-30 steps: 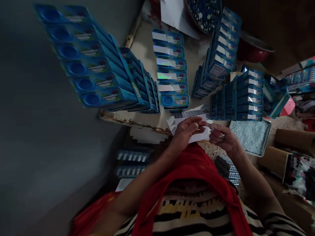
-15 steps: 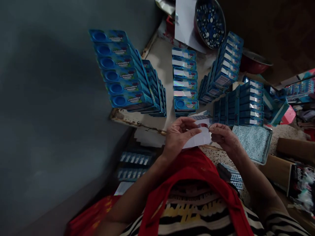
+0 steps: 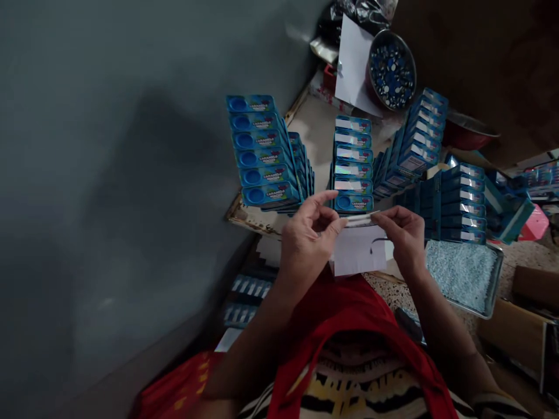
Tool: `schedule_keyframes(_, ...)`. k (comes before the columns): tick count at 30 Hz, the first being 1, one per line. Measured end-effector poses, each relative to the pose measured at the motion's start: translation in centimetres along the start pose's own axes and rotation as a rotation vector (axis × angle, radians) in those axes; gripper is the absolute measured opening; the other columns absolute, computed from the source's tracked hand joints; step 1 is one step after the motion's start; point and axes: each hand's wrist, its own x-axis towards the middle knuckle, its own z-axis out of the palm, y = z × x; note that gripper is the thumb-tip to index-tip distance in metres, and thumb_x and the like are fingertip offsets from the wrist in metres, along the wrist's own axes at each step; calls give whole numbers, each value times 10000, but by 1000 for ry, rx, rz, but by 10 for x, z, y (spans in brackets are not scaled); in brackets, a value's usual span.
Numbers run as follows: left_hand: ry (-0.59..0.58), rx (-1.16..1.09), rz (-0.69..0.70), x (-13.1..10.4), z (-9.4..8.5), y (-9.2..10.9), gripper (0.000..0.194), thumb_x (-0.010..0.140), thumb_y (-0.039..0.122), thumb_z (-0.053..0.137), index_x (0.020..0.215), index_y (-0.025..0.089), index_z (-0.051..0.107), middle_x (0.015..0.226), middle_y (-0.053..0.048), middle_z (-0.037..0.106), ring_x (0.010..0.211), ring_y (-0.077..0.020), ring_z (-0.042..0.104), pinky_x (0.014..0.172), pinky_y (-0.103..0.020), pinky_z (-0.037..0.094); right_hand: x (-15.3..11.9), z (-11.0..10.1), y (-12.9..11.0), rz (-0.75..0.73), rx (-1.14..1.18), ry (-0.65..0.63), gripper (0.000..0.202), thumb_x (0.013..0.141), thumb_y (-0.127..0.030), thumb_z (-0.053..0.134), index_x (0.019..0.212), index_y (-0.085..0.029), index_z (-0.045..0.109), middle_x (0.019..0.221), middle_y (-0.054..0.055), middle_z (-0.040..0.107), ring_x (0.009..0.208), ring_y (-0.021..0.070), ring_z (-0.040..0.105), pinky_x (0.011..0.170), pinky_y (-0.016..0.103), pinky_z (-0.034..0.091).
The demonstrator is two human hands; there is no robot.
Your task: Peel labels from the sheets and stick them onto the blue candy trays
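A narrow white strip [image 3: 361,219] stretches level between my two hands. Its left end is pinched by my left hand [image 3: 308,233], thumb in front and the index finger raised. At the other end, my right hand [image 3: 404,235] grips it with thumb and fingertips. Directly below hangs a white paper sheet [image 3: 356,250], with a small dark curled piece on it near my right fingers. Just beyond the strip stands the middle stack of blue boxes [image 3: 353,203]; its nearest box shows a bare blue oval, while those behind bear white strips.
A left stack of blue boxes [image 3: 266,174] stands by the wall, with more strip-marked boxes [image 3: 421,139] at right. A bowl of blue and silver pieces [image 3: 392,70] sits at the back. A metal tray of pale blue granules [image 3: 463,273] lies right, near cardboard boxes [image 3: 515,331].
The reddish shiny strip between my hands no longer shows; a white strip is there now. My hands rose slightly toward the middle stack. The whole view shifted, moving the scene right and down.
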Motion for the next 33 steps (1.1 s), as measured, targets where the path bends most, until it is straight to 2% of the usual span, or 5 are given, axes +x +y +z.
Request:
schedule_keyframes(6, 91, 389, 98, 29, -11, 0, 306, 875, 174, 674, 1175, 235, 657, 827, 9, 674, 797, -176, 669, 777, -286, 523, 21, 30, -13, -217, -451, 63, 212, 800, -386, 754, 708, -198, 726, 534, -47, 542, 523, 102, 409, 548, 264, 293)
schedule_keyframes(19, 72, 485, 127, 35, 10, -15, 218, 888, 147, 653, 1086, 240, 653, 997, -107, 723, 1142, -357, 606, 1048, -481, 407, 38, 35, -17, -185, -755, 29, 255, 792, -293, 763, 644, -243, 562, 597, -18, 559, 624, 168, 502, 619, 297, 304)
schedule_keyframes(27, 59, 481, 136, 40, 4, -10, 183, 906, 160, 645, 1073, 225, 682, 1061, -133, 709, 1158, -366, 635, 1019, -474, 422, 39, 25, -21, -182, -648, 70, 309, 766, -304, 823, 832, -259, 525, 633, -51, 509, 629, 155, 471, 619, 286, 304)
schedule_keyframes(30, 106, 350, 154, 36, -7, -3, 90, 881, 215, 733, 961, 243, 704, 1018, -99, 698, 1137, -341, 638, 981, -431, 458, 40, 18, -33, -164, -392, 40, 337, 846, -466, 789, 844, -264, 518, 598, -60, 430, 574, 130, 401, 560, 273, 251)
schedule_keyframes(33, 55, 102, 163, 26, -13, 2, 133, 875, 347, 788, 940, 248, 728, 932, -60, 686, 936, -257, 653, 869, -361, 506, 40, 19, -49, -153, -180, -12, 433, 853, -611, 771, 853, -267, 508, 600, -64, 367, 558, 112, 359, 525, 267, 209)
